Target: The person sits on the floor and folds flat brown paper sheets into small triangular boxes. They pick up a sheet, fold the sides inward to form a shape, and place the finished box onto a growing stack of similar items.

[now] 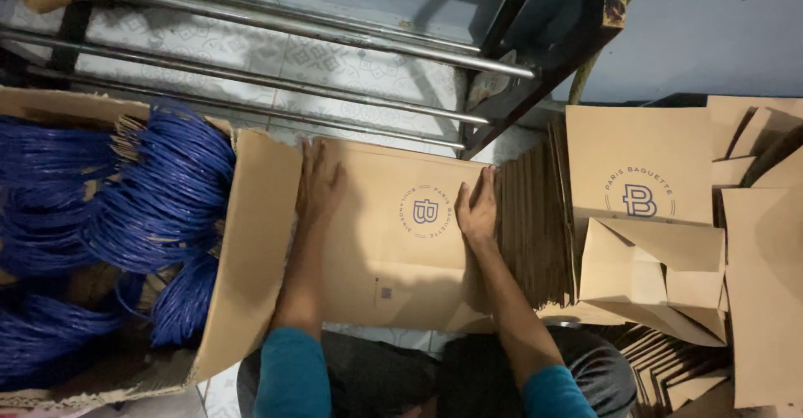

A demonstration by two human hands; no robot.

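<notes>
A flat brown paper bag [393, 251] with a round blue printed mark lies in front of me on my lap. My left hand [318, 185] rests palm down on its left end, fingers together. My right hand [478, 207] presses flat on its right end, beside a thick stack of flat brown bags [535, 217] standing on edge. Neither hand closes around anything. My teal sleeves [288, 376] show at the bottom.
A large cardboard box [251, 259] at the left holds bundles of blue cord [159, 200]. More brown bags, some partly unfolded [652, 276], are piled at the right. Metal bars [293, 75] and a dark frame [544, 58] cross the tiled floor behind.
</notes>
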